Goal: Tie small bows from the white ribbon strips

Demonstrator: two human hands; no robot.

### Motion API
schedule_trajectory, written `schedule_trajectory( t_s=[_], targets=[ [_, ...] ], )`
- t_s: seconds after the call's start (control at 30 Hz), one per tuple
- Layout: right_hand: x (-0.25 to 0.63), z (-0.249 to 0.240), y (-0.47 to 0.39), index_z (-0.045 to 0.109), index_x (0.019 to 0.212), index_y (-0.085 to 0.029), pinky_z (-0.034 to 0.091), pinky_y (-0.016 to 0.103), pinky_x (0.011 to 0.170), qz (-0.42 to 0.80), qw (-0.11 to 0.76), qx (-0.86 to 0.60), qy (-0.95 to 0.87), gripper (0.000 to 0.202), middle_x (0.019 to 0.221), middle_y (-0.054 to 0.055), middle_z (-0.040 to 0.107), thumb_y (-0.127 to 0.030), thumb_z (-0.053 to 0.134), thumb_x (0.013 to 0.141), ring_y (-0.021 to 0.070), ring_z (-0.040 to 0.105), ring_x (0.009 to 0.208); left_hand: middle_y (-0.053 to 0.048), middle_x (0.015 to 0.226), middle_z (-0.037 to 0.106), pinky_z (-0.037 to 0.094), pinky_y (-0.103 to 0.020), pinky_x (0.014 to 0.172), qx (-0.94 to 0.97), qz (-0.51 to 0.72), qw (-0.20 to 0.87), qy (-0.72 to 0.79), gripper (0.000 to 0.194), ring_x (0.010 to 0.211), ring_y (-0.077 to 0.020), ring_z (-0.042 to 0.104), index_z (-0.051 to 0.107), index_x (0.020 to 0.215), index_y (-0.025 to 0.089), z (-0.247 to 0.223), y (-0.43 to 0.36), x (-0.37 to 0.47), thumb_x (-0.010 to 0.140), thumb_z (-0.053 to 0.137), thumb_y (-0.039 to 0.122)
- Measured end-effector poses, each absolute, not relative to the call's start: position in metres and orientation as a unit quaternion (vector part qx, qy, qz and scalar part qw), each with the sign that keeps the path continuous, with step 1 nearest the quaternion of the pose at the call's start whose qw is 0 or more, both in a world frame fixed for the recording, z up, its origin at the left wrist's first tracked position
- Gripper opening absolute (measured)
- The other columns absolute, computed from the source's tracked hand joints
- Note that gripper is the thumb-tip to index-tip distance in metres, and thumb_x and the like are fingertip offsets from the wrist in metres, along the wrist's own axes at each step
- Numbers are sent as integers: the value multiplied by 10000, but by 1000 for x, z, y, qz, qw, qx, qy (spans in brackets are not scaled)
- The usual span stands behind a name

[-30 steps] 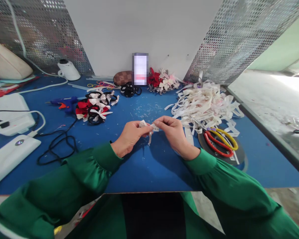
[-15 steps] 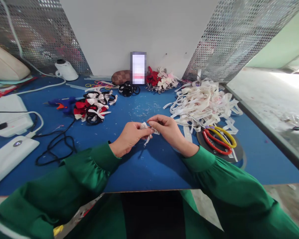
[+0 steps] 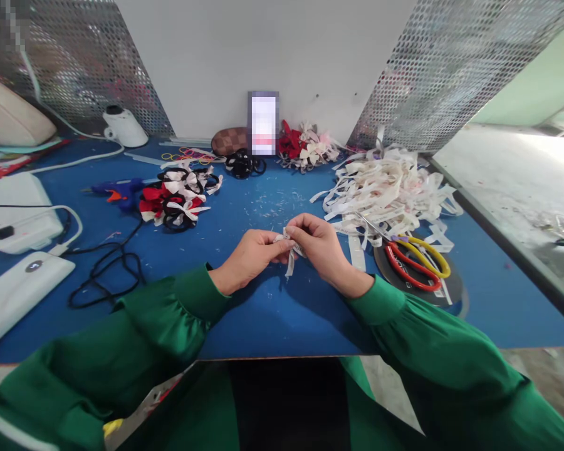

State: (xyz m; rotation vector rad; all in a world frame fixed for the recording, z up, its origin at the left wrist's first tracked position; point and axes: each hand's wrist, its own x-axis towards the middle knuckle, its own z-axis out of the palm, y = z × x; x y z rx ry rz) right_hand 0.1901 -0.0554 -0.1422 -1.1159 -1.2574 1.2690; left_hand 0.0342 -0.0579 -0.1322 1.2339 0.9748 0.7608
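Ribbon tail (image 3: 290,264) has swung toward the scissors (image 3: 420,267), its folds pinched by left hand (image 3: 247,258) and right hand (image 3: 323,249) together, and could loosen if either fingertip slips

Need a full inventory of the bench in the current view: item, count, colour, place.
ribbon pile: one, white, right side
scissors: one, red and yellow handles, on the disc
disc: one, dark, below ribbon pile
glue gun: one, blue, left
bow hair ties: several, red, white, black, beside glue gun
bow pile: one, red and white, right of phone
phone: one, lit screen, upright at back
case: one, brown check, left of phone
power bank: one, white, near left
table: one, blue, under everything
ribbon piece: white, between hands
hands: two, left, right, centre
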Motion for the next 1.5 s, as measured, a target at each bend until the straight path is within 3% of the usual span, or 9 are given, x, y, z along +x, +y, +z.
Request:
schedule_trajectory(
  t_s=[0.47, 0.63, 0.8, 1.17, 1.33, 1.5],
  targets=[
    [183, -143, -60, 575, 667, -196, 359, 248, 424, 633, 540, -437, -342, 258, 526, -58, 537, -347, 784, 668, 86, 468, 422, -45, 700, 724, 482, -266, 692, 549, 353, 632, 419, 230, 661, -137, 595, 793, 730, 161, -133, -58, 36, 769, 761, 385],
    [192, -139, -52, 620, 661, -177, 407, 256, 506, 623, 521, -433, -390, 256, 589, -25, 603, -372, 785, 688, 96, 516, 502, -37, 696, 715, 472, -258, 679, 529, 376, 621, 439, 243, 652, -128, 587, 787, 732, 161, -135, -58, 37, 744, 785, 403],
    [201, -133, -47, 690, 756, -179, 455, 282, 646, 588, 490, -448, -462, 245, 713, 6, 668, -415, 752, 731, 128, 575, 657, -54, 766, 742, 465, -248, 664, 495, 418, 610, 455, 250, 646, -113, 588, 789, 771, 165, -140, -53, 34, 769, 766, 414],
    [203, -139, -46, 623, 710, -186, 335, 278, 578, 428, 451, -511, -594, 148, 622, -36, 550, -304, 642, 797, 114, 446, 594, -38, 678, 695, 466, -265, 647, 463, 420, 614, 482, 260, 639, -133, 617, 744, 737, 160, -137, -52, 32, 724, 800, 414],
    [204, -137, -50, 621, 757, -195, 349, 277, 612, 295, 422, -513, -687, 117, 678, -21, 603, -235, 582, 859, 128, 500, 643, -18, 654, 675, 447, -256, 626, 470, 416, 617, 475, 283, 618, -118, 583, 714, 712, 156, -137, -53, 33, 684, 832, 412],
    [202, -135, -54, 614, 757, -216, 351, 288, 623, 238, 397, -515, -721, 128, 718, -1, 644, -208, 569, 876, 152, 542, 664, -3, 599, 632, 421, -254, 598, 476, 392, 626, 478, 311, 586, -112, 547, 676, 627, 149, -133, -54, 33, 606, 877, 386]
  ],
)
